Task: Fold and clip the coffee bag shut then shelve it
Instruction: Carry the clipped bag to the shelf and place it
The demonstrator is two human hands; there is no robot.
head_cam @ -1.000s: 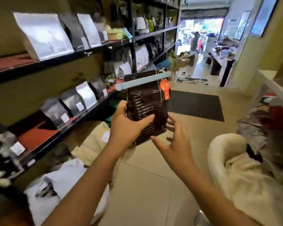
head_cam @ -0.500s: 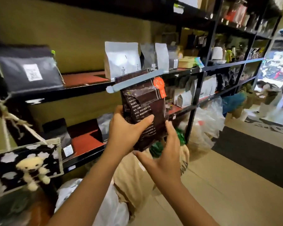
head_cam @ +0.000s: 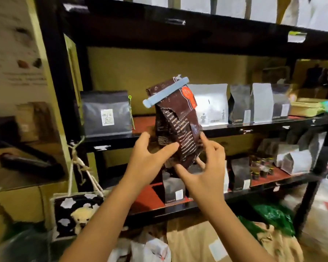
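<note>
A dark brown coffee bag [head_cam: 175, 121] with white print and an orange round label is upright in front of the middle shelf [head_cam: 254, 127]. A pale blue clip [head_cam: 165, 92] runs slanted across its folded top. My left hand [head_cam: 150, 157] grips the bag's lower left side, thumb across the front. My right hand [head_cam: 204, 163] cups the bag's bottom and right edge, fingers spread. The bag hovers in the gap between a dark grey bag [head_cam: 106, 114] and a silver bag [head_cam: 209, 104].
Black shelving holds more silver and dark pouches [head_cam: 261, 103], a green box [head_cam: 307, 108] at right, and small jars [head_cam: 261, 165] on the lower shelf. A cloud-print tote [head_cam: 76, 212] hangs from the left post. Sacks and plastic bags [head_cam: 197, 241] lie on the floor below.
The view has turned left and closer to the shelves. Both hands have carried the clipped bag up toward the middle shelf, and my right hand has closed in on its bottom.
</note>
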